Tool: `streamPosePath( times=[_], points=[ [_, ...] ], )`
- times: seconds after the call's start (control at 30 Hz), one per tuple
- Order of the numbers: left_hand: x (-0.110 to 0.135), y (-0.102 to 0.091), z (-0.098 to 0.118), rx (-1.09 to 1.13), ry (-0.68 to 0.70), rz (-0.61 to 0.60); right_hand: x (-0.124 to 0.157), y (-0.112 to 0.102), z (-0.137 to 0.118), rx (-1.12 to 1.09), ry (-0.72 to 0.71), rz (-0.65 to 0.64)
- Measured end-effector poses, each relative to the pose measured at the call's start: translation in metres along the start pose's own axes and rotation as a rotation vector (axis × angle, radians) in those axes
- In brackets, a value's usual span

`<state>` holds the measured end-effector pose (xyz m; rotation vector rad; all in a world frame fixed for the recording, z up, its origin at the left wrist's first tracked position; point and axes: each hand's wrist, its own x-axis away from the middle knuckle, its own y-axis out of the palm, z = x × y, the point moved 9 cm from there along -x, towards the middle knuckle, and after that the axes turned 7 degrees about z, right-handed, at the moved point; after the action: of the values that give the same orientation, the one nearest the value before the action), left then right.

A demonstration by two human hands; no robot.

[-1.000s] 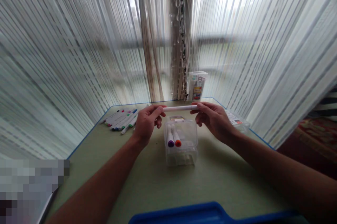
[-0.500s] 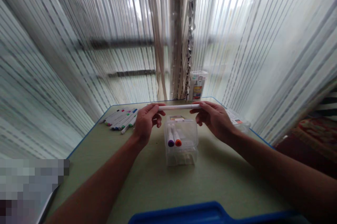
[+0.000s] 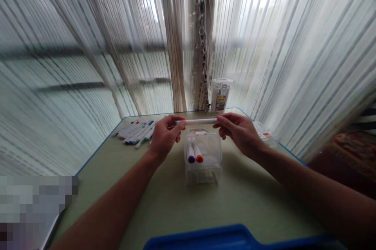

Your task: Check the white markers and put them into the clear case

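Observation:
A white marker (image 3: 201,121) is held level between my two hands, above the far end of a clear plastic case. My left hand (image 3: 167,134) pinches its left end, where a bit of blue-green shows. At the other end, the thumb and fingers of my right hand (image 3: 236,130) are closed on it. Below, the clear plastic case (image 3: 217,164) stands on the table. Two white markers lie in it side by side, one with a purple end (image 3: 191,159) and one with an orange end (image 3: 199,158).
Several markers (image 3: 135,132) lie in a loose pile at the table's left. At the back stands a clear labelled container (image 3: 221,95). Another clear case (image 3: 266,132) lies behind my right wrist. A blue tray (image 3: 199,239) is at the near edge. String curtains (image 3: 141,66) hang behind the table.
Both hands keep hold of the marker. My left fingers have shifted on its end, baring the blue-green part. My right grip sits slightly further left. The view has turned a little.

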<state>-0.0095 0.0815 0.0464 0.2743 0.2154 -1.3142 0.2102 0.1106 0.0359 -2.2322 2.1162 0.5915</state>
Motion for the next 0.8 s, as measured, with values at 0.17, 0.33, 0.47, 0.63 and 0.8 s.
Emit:
streamPosePath(
  times=[0.17, 0.33, 0.47, 0.63, 0.8],
  points=[
    [0.0008, 0.0014, -0.0032, -0.044, -0.001, -0.016, 0.0005, 0.0006, 0.0000, 0.025, -0.026, -0.003],
    [0.0006, 0.0014, -0.0031, -0.015, 0.001, -0.018, 0.0008, 0.0027, -0.0001, 0.012, -0.034, -0.019],
    [0.0004, 0.0003, -0.0016, 0.026, -0.009, -0.003, 0.0000, 0.0015, 0.0013, 0.008, -0.018, -0.010],
    [-0.0001, 0.0009, 0.0021, 0.062, 0.013, -0.008, 0.0000, 0.0011, 0.0014, -0.002, -0.018, -0.021],
    [-0.0008, 0.0003, 0.0008, 0.066, 0.001, -0.007, 0.0005, 0.0004, 0.0014, -0.022, -0.001, -0.003]
  ],
)
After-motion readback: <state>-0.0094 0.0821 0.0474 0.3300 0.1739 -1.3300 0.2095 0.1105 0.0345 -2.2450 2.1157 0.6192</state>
